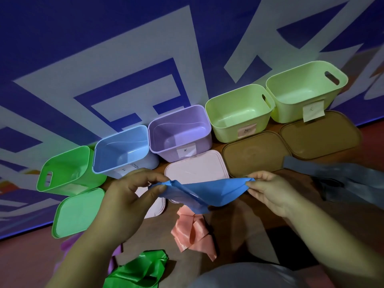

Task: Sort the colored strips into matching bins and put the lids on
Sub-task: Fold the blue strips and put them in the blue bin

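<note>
Two hands hold one blue strip (197,191) stretched between them: the left hand (128,196) pinches its left end between thumb and fingers, the right hand (270,194) pinches the right end, and the middle sags. Just beyond the left pinch stands the open blue bin (108,154), a purple bin (176,129) to its right. Beneath the held strip lies a pink lid (195,167). Nearer the person than the grip lie a pink strip (191,231) and a green strip (141,269); a grey strip (336,179) lies right of the right hand.
</note>
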A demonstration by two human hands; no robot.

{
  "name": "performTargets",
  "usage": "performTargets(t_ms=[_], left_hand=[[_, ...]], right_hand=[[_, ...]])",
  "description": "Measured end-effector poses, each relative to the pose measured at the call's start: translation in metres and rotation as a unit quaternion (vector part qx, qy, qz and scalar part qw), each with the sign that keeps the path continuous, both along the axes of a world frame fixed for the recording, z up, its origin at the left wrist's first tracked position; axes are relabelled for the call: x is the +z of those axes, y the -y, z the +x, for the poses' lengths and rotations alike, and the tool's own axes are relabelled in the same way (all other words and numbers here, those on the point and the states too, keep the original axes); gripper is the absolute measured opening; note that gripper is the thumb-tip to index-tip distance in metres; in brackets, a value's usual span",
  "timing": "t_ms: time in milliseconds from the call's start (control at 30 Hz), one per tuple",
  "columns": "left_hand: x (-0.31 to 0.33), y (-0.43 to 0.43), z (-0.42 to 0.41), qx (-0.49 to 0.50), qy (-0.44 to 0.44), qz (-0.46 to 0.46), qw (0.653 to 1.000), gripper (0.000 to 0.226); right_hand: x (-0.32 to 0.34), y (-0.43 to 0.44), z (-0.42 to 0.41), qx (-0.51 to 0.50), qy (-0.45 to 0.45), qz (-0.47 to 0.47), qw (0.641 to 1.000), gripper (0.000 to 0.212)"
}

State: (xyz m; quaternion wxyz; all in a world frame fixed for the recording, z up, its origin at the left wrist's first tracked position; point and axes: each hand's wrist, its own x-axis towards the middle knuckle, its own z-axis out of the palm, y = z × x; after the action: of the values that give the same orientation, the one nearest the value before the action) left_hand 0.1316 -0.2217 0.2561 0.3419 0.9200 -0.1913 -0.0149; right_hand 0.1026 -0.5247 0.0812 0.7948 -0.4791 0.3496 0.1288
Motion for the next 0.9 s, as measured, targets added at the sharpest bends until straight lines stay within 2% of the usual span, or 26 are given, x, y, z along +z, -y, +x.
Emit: performTargets(t_ms=[133,233,300,367,467,633,800,900], left_hand=[[0.015,0.007,-0.008,-0.018,0.028,0.003,0.999,0.03],[0.024,0.012,-0.012,-0.027,0.05,-0.006,0.998,0.028],[0.027,0.015,-0.014,-0.04,0.064,-0.006,0.997,0.028],[0.027,0.016,-0.015,-0.045,0.072,-0.003,0.996,0.025],[0.025,0.014,-0.016,-0.047,0.071,0.012,0.996,0.018],[0.023,0.011,-0.019,-0.06,0.059,0.043,0.995,0.015],[0.019,0.009,-0.024,-0.053,0.06,0.018,0.997,0.016],[0.019,0.013,-0.027,-0.053,0.058,-0.008,0.997,0.017]], right_hand=[[0.001,-0.011,0.009,-0.062,-0.017,0.04,0.997,0.015],[0.006,-0.018,0.009,0.003,-0.026,0.005,1.0,0.025],[0.015,-0.022,0.006,0.071,-0.019,-0.045,0.996,0.021],[0.028,-0.028,0.002,0.112,0.016,-0.078,0.991,0.016],[0.054,-0.04,-0.001,0.162,0.106,-0.074,0.978,0.018],[0.098,-0.059,-0.005,0.237,0.262,-0.083,0.932,0.037],[0.125,-0.075,-0.008,0.296,0.337,-0.142,0.882,0.042],[0.133,-0.082,-0.01,0.28,0.356,-0.159,0.877,0.041]])
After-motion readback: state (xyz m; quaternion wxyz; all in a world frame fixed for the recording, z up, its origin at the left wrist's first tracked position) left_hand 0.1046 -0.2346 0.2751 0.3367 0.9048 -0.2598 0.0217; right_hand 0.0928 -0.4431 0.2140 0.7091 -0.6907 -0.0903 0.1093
